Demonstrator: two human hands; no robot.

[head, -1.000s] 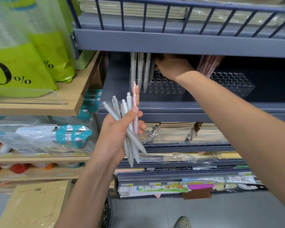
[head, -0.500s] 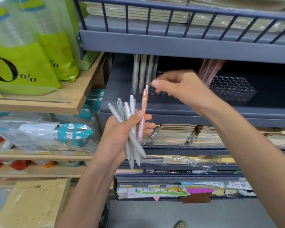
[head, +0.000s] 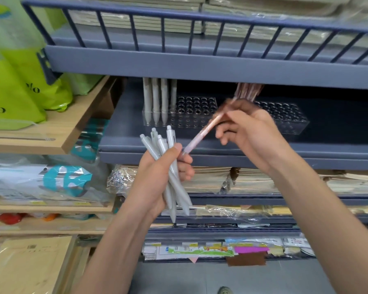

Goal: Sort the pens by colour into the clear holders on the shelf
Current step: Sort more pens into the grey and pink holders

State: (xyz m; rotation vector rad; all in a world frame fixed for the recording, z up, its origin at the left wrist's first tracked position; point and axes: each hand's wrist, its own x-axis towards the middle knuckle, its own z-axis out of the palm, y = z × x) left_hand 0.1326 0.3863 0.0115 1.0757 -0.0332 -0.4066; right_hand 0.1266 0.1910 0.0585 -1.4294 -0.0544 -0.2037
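Now your right hand point(head: 249, 132) pinches the pink pen point(head: 202, 132), just drawn from the 4 grey pens point(head: 157, 145) your left hand point(head: 157, 179) grips; it belongs in the right holder point(head: 289, 115).

— What sits on the shelf point(head: 128, 128)?
— A left holder point(head: 191, 115), grey pens point(head: 155, 98) upright at its left end. Apart from it, a right holder point(head: 289, 119), pink pens point(head: 248, 91) leaning.

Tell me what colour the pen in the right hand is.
The pen is pink; head view shows it.
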